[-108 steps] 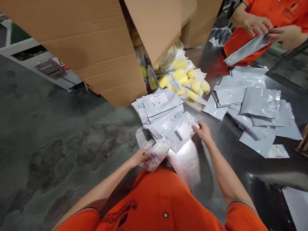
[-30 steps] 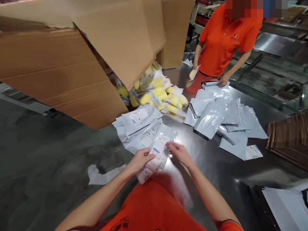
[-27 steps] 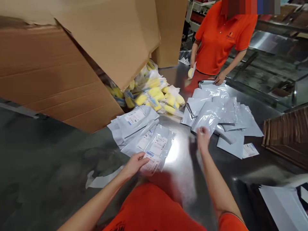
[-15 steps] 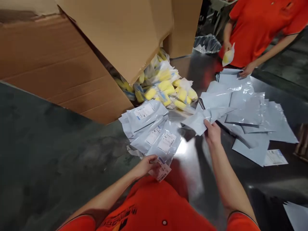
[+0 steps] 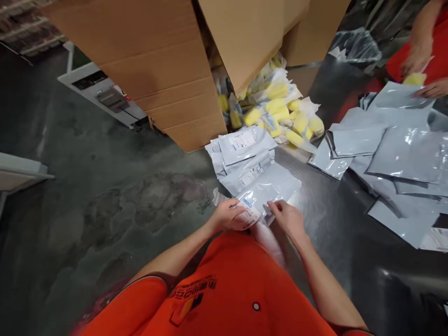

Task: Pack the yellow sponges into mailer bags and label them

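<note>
While pinching barcode label (image 5: 247, 217) in left fingers (image 5: 226, 210) | right fingers (image 5: 275, 208) pinching plastic pouch (image 5: 271, 187) edge | light, slippery: best held by edge

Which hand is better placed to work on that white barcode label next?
Probably the left hand: it holds the white barcode label, while the right hand pinches the silvery pouch.

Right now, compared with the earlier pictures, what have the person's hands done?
The right hand has moved left from the grey pouches, let go of the one it held, and now pinches the edge of a labelled pouch. The left hand still grips the barcode label. The cardboard box and yellow sponge packs stayed put.
</note>
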Action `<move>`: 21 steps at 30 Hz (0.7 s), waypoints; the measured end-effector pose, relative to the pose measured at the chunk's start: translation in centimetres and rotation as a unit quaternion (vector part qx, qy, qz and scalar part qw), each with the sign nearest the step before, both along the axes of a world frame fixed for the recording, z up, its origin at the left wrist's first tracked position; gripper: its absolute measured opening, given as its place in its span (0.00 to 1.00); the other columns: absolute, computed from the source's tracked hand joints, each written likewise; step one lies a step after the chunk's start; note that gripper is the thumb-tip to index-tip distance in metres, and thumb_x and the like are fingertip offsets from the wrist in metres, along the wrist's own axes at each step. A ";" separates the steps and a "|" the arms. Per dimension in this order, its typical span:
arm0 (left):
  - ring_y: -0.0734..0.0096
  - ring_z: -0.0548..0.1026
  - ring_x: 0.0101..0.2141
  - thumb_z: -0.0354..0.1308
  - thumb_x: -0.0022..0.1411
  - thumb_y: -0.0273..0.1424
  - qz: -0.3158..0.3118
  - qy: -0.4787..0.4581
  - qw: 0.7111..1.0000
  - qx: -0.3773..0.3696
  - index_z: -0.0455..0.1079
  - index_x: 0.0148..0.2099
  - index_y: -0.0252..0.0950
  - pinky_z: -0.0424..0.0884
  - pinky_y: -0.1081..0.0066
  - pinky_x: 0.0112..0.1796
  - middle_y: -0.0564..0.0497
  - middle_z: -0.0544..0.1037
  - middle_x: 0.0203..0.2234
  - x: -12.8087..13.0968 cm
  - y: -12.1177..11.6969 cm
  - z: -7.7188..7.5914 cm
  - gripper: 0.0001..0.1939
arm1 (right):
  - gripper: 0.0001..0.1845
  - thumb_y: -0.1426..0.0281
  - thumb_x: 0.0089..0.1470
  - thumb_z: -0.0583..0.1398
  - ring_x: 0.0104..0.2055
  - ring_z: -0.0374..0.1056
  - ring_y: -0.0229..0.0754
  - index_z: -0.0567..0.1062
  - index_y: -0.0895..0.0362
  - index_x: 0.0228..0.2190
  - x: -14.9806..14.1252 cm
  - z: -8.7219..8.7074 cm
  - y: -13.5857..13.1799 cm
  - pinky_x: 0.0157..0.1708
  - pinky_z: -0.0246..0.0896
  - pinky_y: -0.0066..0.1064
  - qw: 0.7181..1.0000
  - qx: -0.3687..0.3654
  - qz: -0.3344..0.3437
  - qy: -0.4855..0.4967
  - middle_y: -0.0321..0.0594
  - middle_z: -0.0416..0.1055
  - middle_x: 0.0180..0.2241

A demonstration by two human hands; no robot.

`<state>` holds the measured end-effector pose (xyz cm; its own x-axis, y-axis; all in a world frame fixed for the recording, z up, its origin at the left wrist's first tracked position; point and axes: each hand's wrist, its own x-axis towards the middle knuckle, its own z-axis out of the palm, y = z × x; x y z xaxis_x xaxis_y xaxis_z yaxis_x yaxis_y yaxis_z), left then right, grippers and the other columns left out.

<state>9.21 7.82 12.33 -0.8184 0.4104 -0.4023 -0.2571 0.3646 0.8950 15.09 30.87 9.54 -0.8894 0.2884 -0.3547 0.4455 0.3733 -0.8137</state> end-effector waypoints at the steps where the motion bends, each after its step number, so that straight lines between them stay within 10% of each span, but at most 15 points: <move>1: 0.71 0.66 0.29 0.59 0.53 0.42 -0.005 0.017 1.000 0.004 0.71 0.28 0.34 0.62 0.73 0.31 0.55 0.70 0.23 0.2 -0.1 0.1 0.14 | 0.16 0.52 0.52 0.64 0.32 0.70 0.42 0.78 0.52 0.29 0.3 1.1 -0.3 0.32 0.62 0.30 0.999 -0.004 0.029 0.023 0.40 0.75 0.29; 9: 0.73 0.63 0.27 0.61 0.56 0.47 -0.040 0.026 0.999 -0.004 0.68 0.26 0.35 0.57 0.74 0.27 0.56 0.66 0.22 1.8 -0.4 -1.9 0.20 | 0.14 0.61 0.58 0.59 0.27 0.60 0.38 0.73 0.53 0.24 0.9 5.3 -4.7 0.29 0.51 0.29 0.976 0.038 0.201 0.072 0.33 0.68 0.23; 16: 0.69 0.72 0.27 0.71 0.46 0.44 -0.100 -0.164 0.978 0.084 0.77 0.36 0.33 0.65 0.73 0.29 0.51 0.78 0.26 2.4 -4.0 -4.8 0.21 | 0.17 0.54 0.55 0.61 0.29 0.65 0.40 0.75 0.56 0.29 -2.7 4.8 6.3 0.34 0.58 0.32 0.987 0.085 0.040 0.128 0.38 0.73 0.26; 21: 0.60 0.77 0.27 0.72 0.43 0.48 -0.006 -0.205 0.976 0.066 0.81 0.34 0.30 0.72 0.66 0.31 0.43 0.82 0.27 1.7 -8.1 -5.2 0.25 | 0.24 0.47 0.49 0.63 0.28 0.63 0.39 0.74 0.57 0.30 -6.3 0.7 10.0 0.32 0.59 0.32 0.985 0.060 -0.039 0.154 0.36 0.69 0.26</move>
<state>10.86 -0.27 7.12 -0.5941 0.4894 -0.6383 -0.6005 0.2581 0.7568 8.76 40.84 10.20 -0.9234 0.3827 -0.0305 0.2148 0.4491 -0.8673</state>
